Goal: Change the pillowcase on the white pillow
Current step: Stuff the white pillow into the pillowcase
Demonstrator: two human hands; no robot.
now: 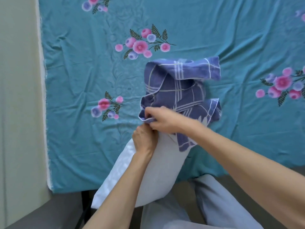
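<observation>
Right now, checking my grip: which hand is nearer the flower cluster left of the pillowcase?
Left. The left hand grips the pillow just below-right of the flower cluster; the right hand pinches the pillowcase hem farther right.

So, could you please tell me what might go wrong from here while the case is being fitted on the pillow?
1. The blue plaid pillowcase is bunched and twisted on the floral bedsheet, so it may go on skewed or snag.
2. Only the far corner of the white pillow seems to meet the opening; the right hand pinches just one hem section, which could slip off.
3. The pillow overhangs the bed edge, steadied by the left hand; it might slide down.
</observation>
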